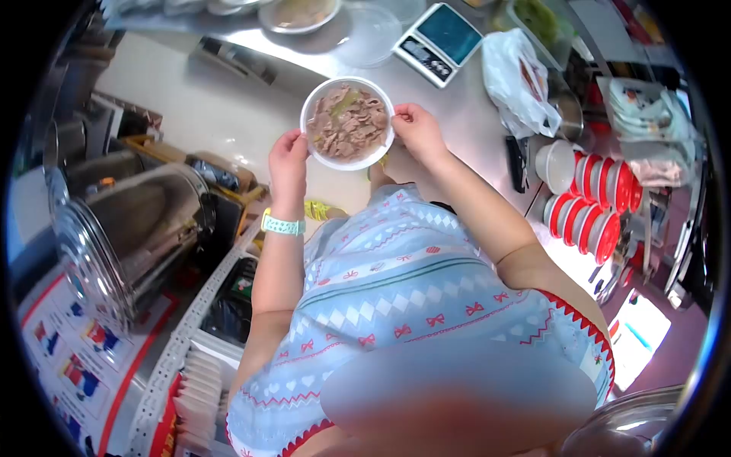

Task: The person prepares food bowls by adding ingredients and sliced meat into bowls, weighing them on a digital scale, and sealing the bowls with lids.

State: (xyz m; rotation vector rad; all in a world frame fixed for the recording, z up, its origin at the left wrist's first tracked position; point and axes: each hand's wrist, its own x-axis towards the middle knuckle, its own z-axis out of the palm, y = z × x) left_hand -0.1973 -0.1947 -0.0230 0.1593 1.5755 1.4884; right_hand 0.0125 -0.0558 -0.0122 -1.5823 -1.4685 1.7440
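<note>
A round white bowl (307, 114) of sliced meat (349, 126) with some green pieces is held up in front of me, clear of the counter's edge. My left hand (289, 156) pinches its left rim, with a pale green watch on that wrist. On the opposite side, my right hand (420, 131) grips the right rim between thumb and fingers. The bowl looks about level, and the meat fills most of it.
Ahead on the steel counter (464, 114) stand a digital scale (438, 44), clear lids (369, 34), another bowl of meat (298, 14) and a white plastic bag (519, 80). Red-lidded tubs (582, 221) are stacked at right. A large steel pot (141, 228) is at left.
</note>
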